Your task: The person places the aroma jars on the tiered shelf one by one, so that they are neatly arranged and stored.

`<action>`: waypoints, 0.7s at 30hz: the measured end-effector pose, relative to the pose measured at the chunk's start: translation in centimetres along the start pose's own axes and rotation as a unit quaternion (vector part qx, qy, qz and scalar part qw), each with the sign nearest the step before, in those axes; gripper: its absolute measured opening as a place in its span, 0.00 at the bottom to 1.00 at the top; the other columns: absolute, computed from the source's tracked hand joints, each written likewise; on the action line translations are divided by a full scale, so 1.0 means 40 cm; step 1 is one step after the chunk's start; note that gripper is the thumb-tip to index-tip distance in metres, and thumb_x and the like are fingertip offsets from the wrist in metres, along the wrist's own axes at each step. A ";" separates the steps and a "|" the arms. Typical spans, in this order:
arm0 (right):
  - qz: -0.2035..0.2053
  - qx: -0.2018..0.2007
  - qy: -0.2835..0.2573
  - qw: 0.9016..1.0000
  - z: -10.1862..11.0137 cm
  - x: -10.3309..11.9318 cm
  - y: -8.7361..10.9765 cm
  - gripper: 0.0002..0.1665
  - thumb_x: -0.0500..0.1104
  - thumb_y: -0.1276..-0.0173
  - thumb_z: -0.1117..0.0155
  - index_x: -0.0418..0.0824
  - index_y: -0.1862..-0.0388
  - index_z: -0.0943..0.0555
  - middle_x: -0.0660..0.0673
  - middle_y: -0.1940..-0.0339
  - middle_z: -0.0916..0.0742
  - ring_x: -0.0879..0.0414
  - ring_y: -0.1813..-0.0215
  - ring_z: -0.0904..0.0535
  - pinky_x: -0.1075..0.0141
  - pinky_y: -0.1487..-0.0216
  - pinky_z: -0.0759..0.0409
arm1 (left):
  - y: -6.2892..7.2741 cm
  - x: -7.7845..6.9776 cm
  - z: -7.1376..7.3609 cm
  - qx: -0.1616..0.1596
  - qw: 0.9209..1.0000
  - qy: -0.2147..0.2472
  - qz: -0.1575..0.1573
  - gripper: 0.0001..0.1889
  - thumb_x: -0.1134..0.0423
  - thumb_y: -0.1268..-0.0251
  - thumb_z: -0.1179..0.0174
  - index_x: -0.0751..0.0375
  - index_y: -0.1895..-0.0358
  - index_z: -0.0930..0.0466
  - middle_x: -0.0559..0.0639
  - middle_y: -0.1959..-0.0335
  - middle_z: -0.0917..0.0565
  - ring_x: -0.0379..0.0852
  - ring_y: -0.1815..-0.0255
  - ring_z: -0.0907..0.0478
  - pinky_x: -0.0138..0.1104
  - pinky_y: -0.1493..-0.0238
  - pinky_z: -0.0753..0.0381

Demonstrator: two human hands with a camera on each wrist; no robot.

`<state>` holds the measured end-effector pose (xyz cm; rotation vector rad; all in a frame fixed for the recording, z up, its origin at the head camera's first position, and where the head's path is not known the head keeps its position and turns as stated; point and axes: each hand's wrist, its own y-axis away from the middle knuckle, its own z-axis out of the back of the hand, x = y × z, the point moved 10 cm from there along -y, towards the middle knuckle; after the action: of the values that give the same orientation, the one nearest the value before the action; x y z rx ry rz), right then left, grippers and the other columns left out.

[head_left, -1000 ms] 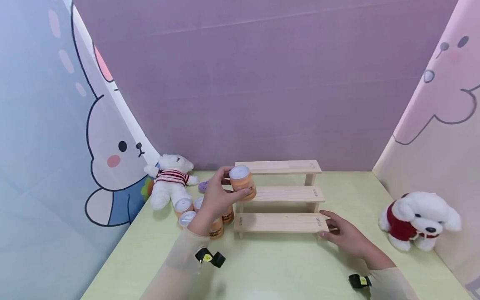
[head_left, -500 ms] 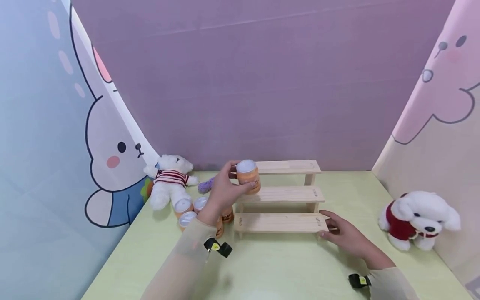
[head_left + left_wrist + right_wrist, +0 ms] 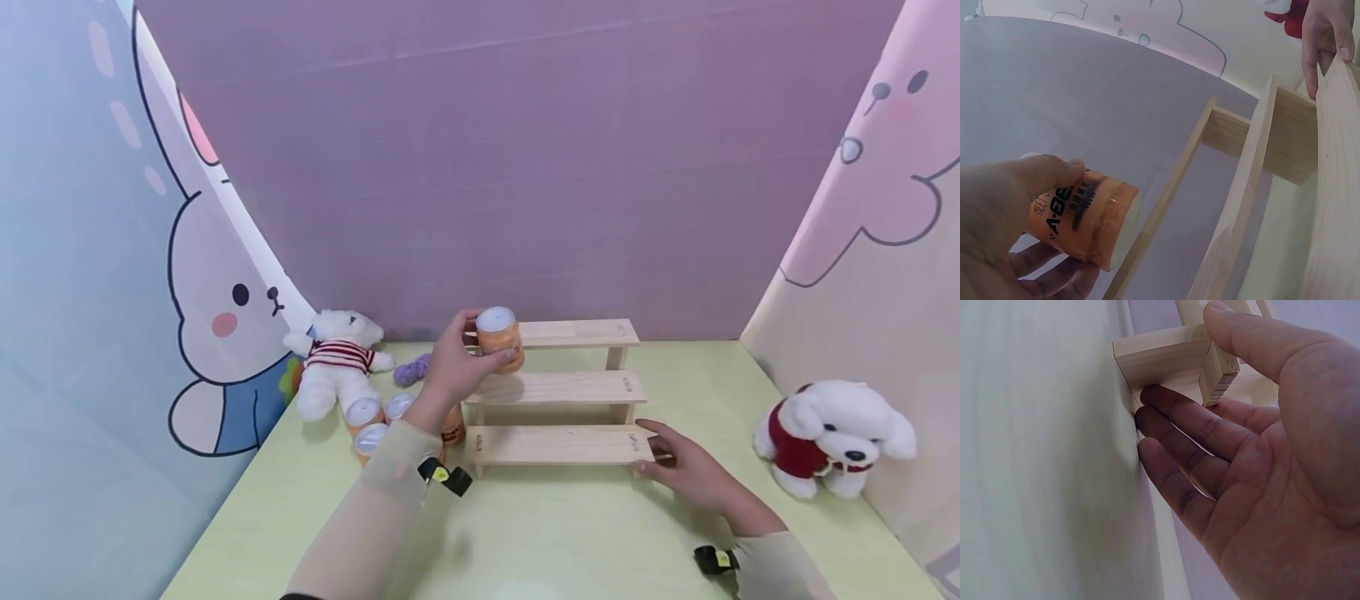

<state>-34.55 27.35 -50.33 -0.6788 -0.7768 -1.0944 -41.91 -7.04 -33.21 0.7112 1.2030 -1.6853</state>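
Note:
My left hand grips an orange can with a pale lid, thumb on the near side and fingers behind. The can overlaps the left end of the top tier of a three-step wooden shelf. In the left wrist view, dark lettering shows on the can's orange label, and its base points toward the top board. My right hand holds the right end of the lowest board between thumb and index finger. In the right wrist view, the other fingers extend loosely below that board's end.
Several more orange cans stand left of the shelf, partly behind my left forearm. Behind them lies a purple knitted-looking thing, beside a white plush toy in a striped top. A white plush dog sits at the right.
My left hand has risen and moved back and slightly right with the can, from in front of the middle tier to the top tier's left end. The right hand keeps its place.

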 end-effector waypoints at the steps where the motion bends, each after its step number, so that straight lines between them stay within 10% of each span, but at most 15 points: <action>1: 0.000 0.000 0.000 1.000 0.000 0.000 0.000 0.47 0.47 0.27 0.28 0.35 0.19 0.39 0.41 0.45 0.12 0.49 0.46 0.15 0.64 0.45 0.17 | -0.003 0.000 -0.001 -0.002 1.000 0.000 0.001 0.34 0.52 0.46 0.17 0.45 0.37 0.24 0.47 0.47 0.20 0.50 0.51 0.21 0.42 0.57 0.15; 21: -0.005 0.001 0.006 1.000 0.000 -0.008 -0.002 0.46 0.48 0.26 0.28 0.36 0.19 0.39 0.41 0.46 0.12 0.49 0.46 0.15 0.64 0.45 0.17 | -0.062 -0.006 -0.052 -0.008 1.000 0.008 0.004 0.34 0.53 0.44 0.19 0.45 0.35 0.25 0.47 0.46 0.22 0.49 0.49 0.22 0.41 0.57 0.14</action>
<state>-34.73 27.49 -50.58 -0.6670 -0.7715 -1.1062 -44.17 -4.77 -32.75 0.7186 1.2221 -1.6640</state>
